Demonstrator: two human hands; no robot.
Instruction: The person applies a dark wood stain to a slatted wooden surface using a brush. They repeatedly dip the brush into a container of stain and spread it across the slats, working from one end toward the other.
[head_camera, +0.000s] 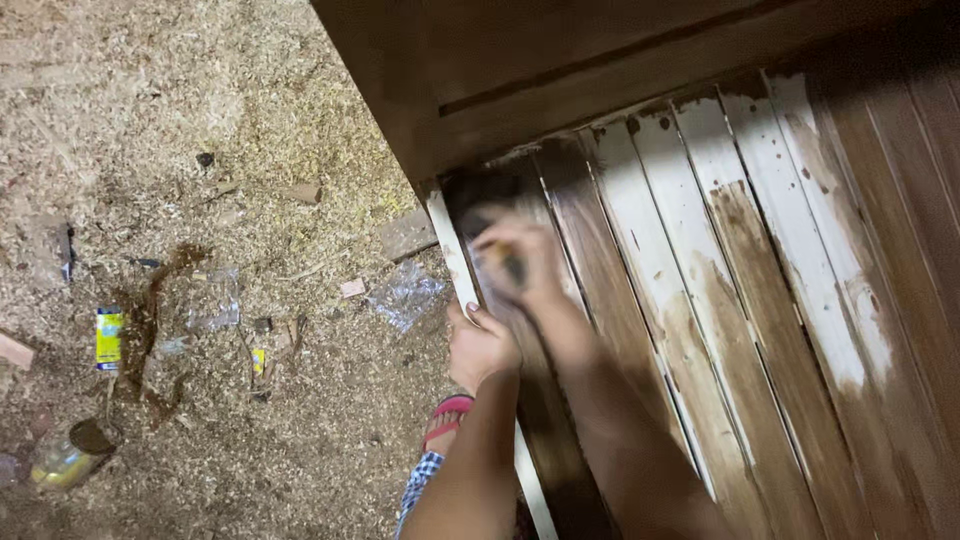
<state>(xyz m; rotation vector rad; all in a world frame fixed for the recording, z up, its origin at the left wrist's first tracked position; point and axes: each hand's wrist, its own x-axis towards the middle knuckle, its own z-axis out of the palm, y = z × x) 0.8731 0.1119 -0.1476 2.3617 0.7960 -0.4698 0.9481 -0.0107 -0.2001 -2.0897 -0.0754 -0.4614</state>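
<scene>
A view from above shows a person's two bare hands working on a slatted wooden door panel (700, 300) that lies flat. The panel's grooved slats are partly white and partly stained brown, with a darker brown frame along the top edge.

The right hand (520, 262) is blurred by motion and rests on a dark-stained slat near the panel's upper left corner. Its fingers are curled together around a small dark thing, perhaps a brush or pad (505, 262), pressed against the wood; the blur hides what it is. The dark stained patch sits directly under and just above this hand.

The left hand (478, 345) lies just below and left of the right one. Its fingers are closed over the panel's pale left edge strip (450, 250), gripping the edge.

Left of the panel is a floor (200, 120) covered in sawdust and shavings. On it lie a crumpled clear plastic wrapper (403, 293), a small yellow and blue packet (108, 338), a brown spill (150, 310) and a tipped bottle (70, 455). A foot in a red sandal (445, 415) shows beneath the left forearm.
</scene>
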